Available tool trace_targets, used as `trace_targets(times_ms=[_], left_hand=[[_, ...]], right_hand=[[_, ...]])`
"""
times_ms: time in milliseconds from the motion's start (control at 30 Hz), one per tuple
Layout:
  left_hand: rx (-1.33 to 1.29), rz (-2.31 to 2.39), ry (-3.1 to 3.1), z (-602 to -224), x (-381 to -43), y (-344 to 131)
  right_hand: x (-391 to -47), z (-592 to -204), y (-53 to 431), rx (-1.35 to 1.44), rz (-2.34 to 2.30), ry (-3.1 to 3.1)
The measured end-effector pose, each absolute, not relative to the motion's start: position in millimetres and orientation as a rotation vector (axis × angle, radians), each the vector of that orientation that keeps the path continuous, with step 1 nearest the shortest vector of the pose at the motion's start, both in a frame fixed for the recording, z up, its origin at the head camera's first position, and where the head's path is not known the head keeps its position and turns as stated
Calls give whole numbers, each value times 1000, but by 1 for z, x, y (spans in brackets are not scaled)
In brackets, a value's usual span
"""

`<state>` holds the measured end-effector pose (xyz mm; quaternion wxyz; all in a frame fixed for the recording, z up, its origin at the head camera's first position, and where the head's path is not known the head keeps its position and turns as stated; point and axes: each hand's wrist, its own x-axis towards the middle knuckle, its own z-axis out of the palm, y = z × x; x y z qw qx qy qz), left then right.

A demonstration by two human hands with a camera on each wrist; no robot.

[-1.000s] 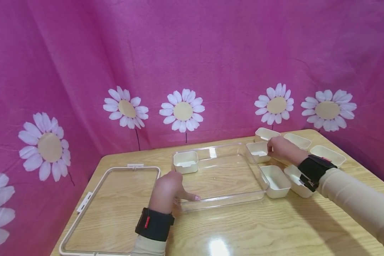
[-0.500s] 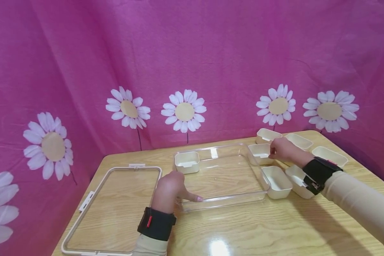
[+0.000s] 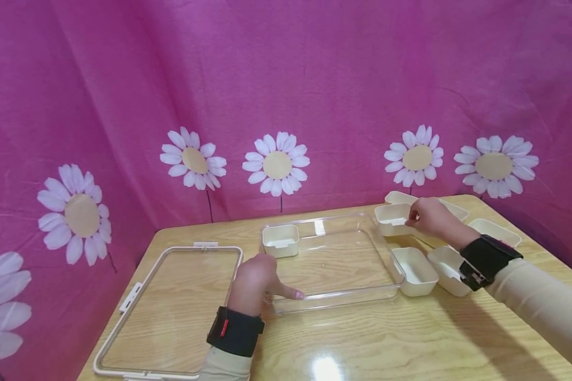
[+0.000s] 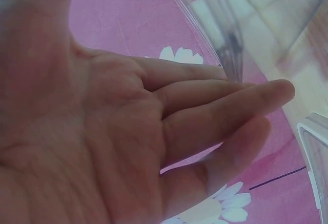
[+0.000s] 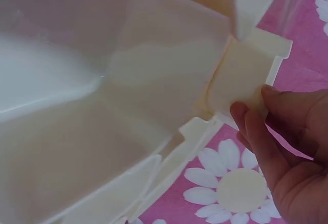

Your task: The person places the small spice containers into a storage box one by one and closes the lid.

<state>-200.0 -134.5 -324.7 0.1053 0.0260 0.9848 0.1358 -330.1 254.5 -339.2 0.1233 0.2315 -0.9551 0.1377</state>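
My right hand [image 3: 431,218] pinches the rim of a small cream bin [image 3: 392,219] between thumb and fingers. That bin overlaps a second cream bin [image 3: 400,197] behind it. In the right wrist view the pinched wall [image 5: 243,75] shows close to my fingertips. My left hand [image 3: 257,280] rests at the near left corner of a large clear plastic box [image 3: 333,301], thumb lying along the near rim. The left wrist view shows the palm [image 4: 118,126] spread, its fairly straight fingers reaching the box's side. Inside the box, at the far left corner, sits another cream bin [image 3: 280,241].
A clear lid with a white frame [image 3: 168,313] lies flat on the wooden table [image 3: 343,344] at the left. Right of the box stand more cream bins, one near its side [image 3: 414,272] and another farther right [image 3: 495,232]. A pink flowered cloth [image 3: 343,95] hangs behind.
My right hand has lifted the pinched cream bin up off its spot and slightly back, so it now covers more of the bin behind. The left hand stays at the box corner.
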Motion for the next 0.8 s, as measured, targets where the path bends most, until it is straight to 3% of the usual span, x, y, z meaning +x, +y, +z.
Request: trace_targets(times_ms=[433,800], left_hand=[[105,418,2934,-327,-198,-133],[32,414,2898,-331,-202,-128]], right_hand=[[-321,-312,233,627,458,-2644],[-303,-306,188,652,621,-2606]])
